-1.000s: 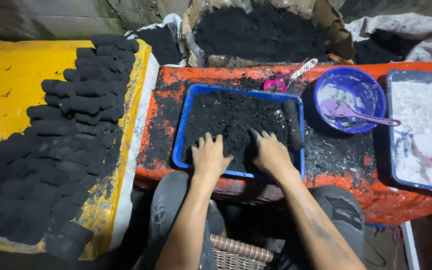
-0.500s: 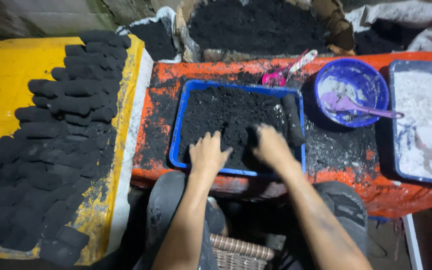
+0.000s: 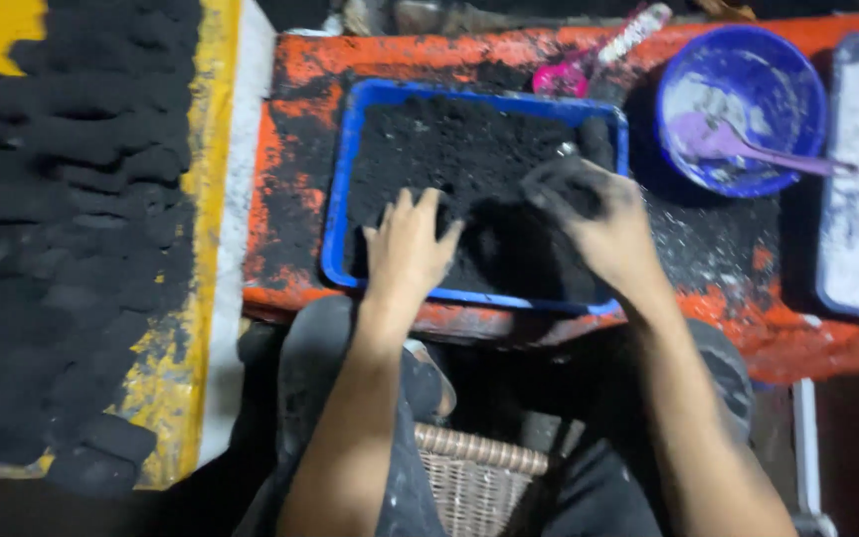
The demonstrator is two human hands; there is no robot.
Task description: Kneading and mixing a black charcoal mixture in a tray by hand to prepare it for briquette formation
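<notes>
Black powder [image 3: 449, 139] is held in a blue tray [image 3: 335, 214] on the orange bench [image 3: 280, 129]. The left hand [image 3: 408, 249] is laid flat, fingers spread, pressing it; the right hand [image 3: 599, 221] is cupped around a lifted clump [image 3: 559, 184].

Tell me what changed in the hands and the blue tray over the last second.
The right hand rose off the black powder and closed around a dark clump it scooped up. The left hand stayed flat, palm down, on the powder. The blue tray, blue bowl and black briquettes kept their places.
</notes>
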